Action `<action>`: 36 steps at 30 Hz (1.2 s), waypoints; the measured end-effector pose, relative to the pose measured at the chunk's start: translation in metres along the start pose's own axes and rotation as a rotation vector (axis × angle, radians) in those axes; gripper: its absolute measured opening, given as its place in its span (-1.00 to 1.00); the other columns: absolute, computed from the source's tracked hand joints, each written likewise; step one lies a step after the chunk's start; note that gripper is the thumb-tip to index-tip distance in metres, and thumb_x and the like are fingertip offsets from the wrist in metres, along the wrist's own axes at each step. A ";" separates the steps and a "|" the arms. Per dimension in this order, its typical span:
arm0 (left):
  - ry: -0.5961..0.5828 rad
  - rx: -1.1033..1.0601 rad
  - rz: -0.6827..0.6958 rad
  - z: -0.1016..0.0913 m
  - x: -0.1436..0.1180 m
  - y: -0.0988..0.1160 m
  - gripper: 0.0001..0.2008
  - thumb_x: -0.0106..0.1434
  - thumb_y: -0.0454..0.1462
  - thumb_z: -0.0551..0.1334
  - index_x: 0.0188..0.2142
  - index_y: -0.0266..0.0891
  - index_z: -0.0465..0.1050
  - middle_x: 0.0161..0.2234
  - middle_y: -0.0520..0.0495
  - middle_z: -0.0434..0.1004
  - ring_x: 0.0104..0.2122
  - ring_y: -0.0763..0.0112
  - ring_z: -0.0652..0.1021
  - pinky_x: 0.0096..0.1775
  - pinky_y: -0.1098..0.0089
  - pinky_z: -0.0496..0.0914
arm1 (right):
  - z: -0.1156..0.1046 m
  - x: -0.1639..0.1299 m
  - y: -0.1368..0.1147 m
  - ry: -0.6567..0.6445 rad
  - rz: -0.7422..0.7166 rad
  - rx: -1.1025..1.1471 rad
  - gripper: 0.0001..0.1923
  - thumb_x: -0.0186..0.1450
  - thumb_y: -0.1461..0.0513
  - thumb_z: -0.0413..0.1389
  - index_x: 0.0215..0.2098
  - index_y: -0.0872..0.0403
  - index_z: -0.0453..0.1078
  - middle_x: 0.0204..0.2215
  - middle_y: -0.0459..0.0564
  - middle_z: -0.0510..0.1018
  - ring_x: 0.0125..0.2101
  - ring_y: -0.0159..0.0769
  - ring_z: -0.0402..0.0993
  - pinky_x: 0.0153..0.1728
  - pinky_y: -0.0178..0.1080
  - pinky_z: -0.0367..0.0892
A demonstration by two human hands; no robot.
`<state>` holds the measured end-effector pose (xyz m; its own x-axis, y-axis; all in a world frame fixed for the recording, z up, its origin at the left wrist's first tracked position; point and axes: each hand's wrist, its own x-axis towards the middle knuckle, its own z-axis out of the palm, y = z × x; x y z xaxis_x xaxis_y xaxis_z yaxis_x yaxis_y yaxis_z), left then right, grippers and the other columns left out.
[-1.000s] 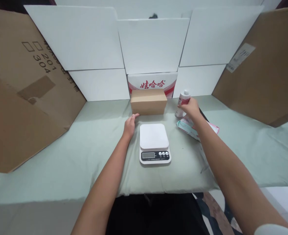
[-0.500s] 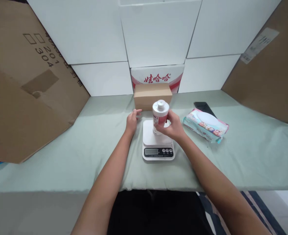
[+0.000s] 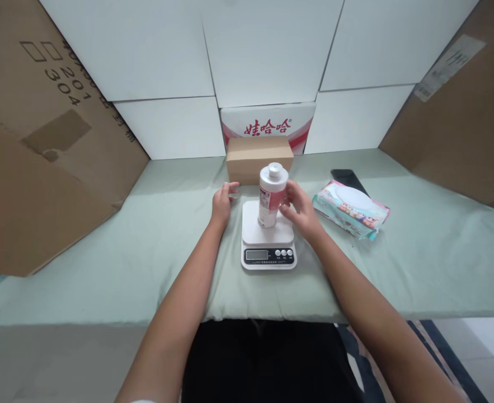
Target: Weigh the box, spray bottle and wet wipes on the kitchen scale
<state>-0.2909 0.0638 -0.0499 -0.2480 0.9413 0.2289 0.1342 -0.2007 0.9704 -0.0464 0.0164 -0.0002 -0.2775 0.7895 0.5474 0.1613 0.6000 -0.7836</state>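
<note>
A white bottle (image 3: pixel 268 202) with a pink band and a white cap stands upright on the pan of a white kitchen scale (image 3: pixel 253 235). The scale's small display looks blank. Just right of the bottle is my right hand (image 3: pixel 302 210), its thumb and fingers apart and curved towards it; whether a fingertip still touches the bottle I cannot tell. On the cloth left of the scale rests my left hand (image 3: pixel 222 202), holding nothing, with its fingers loosely stretched towards the brown cardboard box (image 3: pixel 253 162) behind the scale.
To the right lie a pack of wipes (image 3: pixel 351 208) and a black phone-like object (image 3: pixel 349 180). Large cardboard sheets (image 3: pixel 41 184) flank the green cloth (image 3: pixel 179 252) on both sides. A white box with red lettering (image 3: pixel 267 120) stands against the white wall behind.
My right hand has loosened its grip on the bottle and drawn slightly to the right. The bottle stays on the scale. My left hand has hardly moved; the view has shifted a little.
</note>
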 end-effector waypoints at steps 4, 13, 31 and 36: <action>0.004 -0.007 0.007 -0.001 -0.001 0.001 -0.31 0.42 0.21 -0.04 -0.07 -0.24 0.64 0.08 -0.27 0.67 -0.06 0.16 0.65 -0.09 0.20 0.52 | 0.015 -0.005 0.002 -0.078 -0.010 -0.074 -0.57 0.27 -0.09 0.27 -0.10 0.01 0.38 -0.39 -0.10 0.44 -0.43 -0.33 0.25 -0.40 -0.22 0.26; 0.030 -0.100 -0.053 0.001 0.003 0.002 -0.41 0.44 0.13 -0.02 -0.11 -0.21 0.63 0.01 -0.24 0.70 -0.14 0.26 0.65 -0.28 0.36 0.44 | -0.034 0.035 0.010 0.427 0.156 -0.412 -0.52 0.18 -0.01 0.33 -0.08 0.01 0.31 -0.26 0.01 0.56 -0.36 -0.18 0.46 -0.26 -0.09 0.46; 0.039 -0.127 -0.048 -0.001 0.002 0.002 -0.42 0.43 0.15 0.00 -0.12 -0.21 0.63 -0.04 -0.26 0.71 -0.19 0.27 0.65 -0.30 0.35 0.44 | -0.100 0.104 0.052 0.219 0.828 -0.570 0.05 0.07 0.06 0.47 0.38 0.20 0.15 0.14 0.36 0.54 -0.06 0.09 0.64 -0.05 0.04 0.57; 0.035 -0.108 -0.042 0.000 0.001 0.001 -0.40 0.43 0.16 -0.01 -0.14 -0.21 0.62 -0.07 -0.26 0.71 -0.22 0.27 0.65 -0.30 0.33 0.46 | -0.150 0.022 -0.010 -0.050 0.842 -0.885 0.18 0.06 -0.22 0.41 0.48 0.03 0.12 0.30 0.30 0.45 0.19 0.28 0.49 0.19 0.15 0.41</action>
<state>-0.2909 0.0650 -0.0482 -0.2850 0.9398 0.1884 0.0190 -0.1910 0.9814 0.0881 0.0477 0.0637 0.1915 0.9796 -0.0616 0.8913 -0.1998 -0.4070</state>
